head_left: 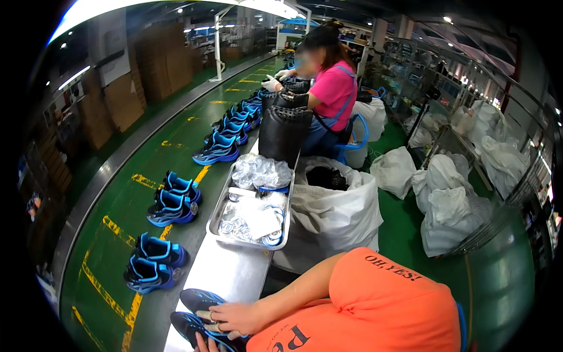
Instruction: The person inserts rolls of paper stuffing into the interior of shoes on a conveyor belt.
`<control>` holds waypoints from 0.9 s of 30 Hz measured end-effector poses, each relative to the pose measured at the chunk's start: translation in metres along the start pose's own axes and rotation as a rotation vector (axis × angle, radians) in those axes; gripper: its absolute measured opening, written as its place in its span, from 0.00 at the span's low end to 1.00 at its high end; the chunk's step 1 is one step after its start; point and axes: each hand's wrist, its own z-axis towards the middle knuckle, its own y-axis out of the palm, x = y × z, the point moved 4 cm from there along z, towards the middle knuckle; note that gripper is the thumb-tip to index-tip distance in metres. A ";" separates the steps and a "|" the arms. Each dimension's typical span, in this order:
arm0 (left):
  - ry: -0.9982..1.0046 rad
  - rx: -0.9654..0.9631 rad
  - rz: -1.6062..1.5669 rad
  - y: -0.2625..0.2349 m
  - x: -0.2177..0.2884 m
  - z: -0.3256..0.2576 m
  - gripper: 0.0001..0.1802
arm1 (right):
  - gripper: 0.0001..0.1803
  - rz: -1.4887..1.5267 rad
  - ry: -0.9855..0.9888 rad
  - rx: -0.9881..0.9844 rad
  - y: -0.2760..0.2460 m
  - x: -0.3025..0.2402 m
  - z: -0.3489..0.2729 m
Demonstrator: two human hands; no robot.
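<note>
Mid-run on shoe line.
Blue shoes (171,208) already out on belt (111,176); another shoe (196,300) under co-worker's hand (231,320), fingers loosely flat; own hands unseen.

A tray (218,206) lies between shoes (171,206) leftward and a sack (340,214) rightward.

Bare steel ahead, tray beyond

Tabletop (226,270) lies bare between the shoe (196,300) at its near edge and the tray (218,206); a white sack (334,214) crowds its right edge.
</note>
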 end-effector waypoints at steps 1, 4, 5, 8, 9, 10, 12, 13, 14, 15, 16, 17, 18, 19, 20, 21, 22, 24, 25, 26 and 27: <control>-0.013 -0.019 0.015 -0.001 0.001 -0.002 0.22 | 0.35 0.074 0.035 -0.089 0.002 0.001 0.001; -0.033 0.192 -0.115 -0.001 -0.018 -0.007 0.22 | 0.28 0.347 0.057 -0.276 -0.022 0.009 0.037; -0.285 0.038 -0.371 -0.008 -0.015 0.009 0.21 | 0.25 0.457 0.179 -0.342 -0.043 0.012 0.044; -0.207 0.200 -0.267 0.010 -0.033 0.028 0.16 | 0.19 0.224 -0.029 -0.102 -0.046 0.039 0.031; -0.249 0.218 -0.317 0.013 -0.033 0.032 0.15 | 0.18 0.238 0.100 -0.061 -0.044 0.047 0.023; -0.312 0.206 -0.375 0.012 -0.032 0.032 0.13 | 0.12 0.248 0.152 -0.054 -0.048 0.043 0.026; -0.292 0.214 -0.372 0.010 -0.040 0.020 0.12 | 0.11 0.005 0.144 -0.018 -0.053 0.019 0.039; -0.292 0.119 -0.434 0.009 -0.042 0.025 0.11 | 0.12 -0.061 0.182 -0.057 -0.053 0.018 0.041; -0.270 0.023 -0.497 0.003 -0.043 0.027 0.13 | 0.12 -0.130 0.223 -0.092 -0.052 0.018 0.043; -0.267 0.020 -0.543 0.001 -0.044 0.026 0.13 | 0.12 -0.137 0.231 -0.153 -0.056 0.017 0.047; -0.260 0.017 -0.595 0.002 -0.045 0.025 0.13 | 0.13 -0.032 0.212 -0.218 -0.060 0.019 0.052; -0.310 0.022 -0.543 0.001 -0.045 0.026 0.13 | 0.13 0.072 0.196 -0.280 -0.064 0.024 0.056; -0.362 0.017 -0.497 0.001 -0.043 0.026 0.14 | 0.14 0.182 0.190 -0.344 -0.062 0.027 0.056; -0.412 0.010 -0.449 0.004 -0.043 0.025 0.14 | 0.16 0.170 0.164 -0.315 -0.054 0.030 0.055; -0.328 0.013 -0.441 0.007 -0.042 0.024 0.14 | 0.17 0.095 0.215 -0.290 -0.053 0.029 0.052; -0.256 0.027 -0.420 0.007 -0.043 0.021 0.15 | 0.17 0.028 0.246 -0.263 -0.054 0.023 0.054; -0.187 0.041 -0.398 0.006 -0.044 0.018 0.15 | 0.17 -0.038 0.275 -0.236 -0.055 0.019 0.057; -0.148 0.068 -0.392 0.010 -0.045 0.020 0.16 | 0.17 -0.045 0.288 -0.257 -0.062 0.028 0.052; -0.245 0.140 -0.430 0.010 -0.042 0.021 0.16 | 0.16 0.045 0.286 -0.326 -0.067 0.030 0.056; -0.341 0.214 -0.467 0.010 -0.040 0.019 0.15 | 0.15 0.133 0.282 -0.398 -0.069 0.031 0.060; -0.404 0.169 -0.438 0.011 -0.039 0.019 0.16 | 0.15 0.204 0.296 -0.415 -0.068 0.033 0.057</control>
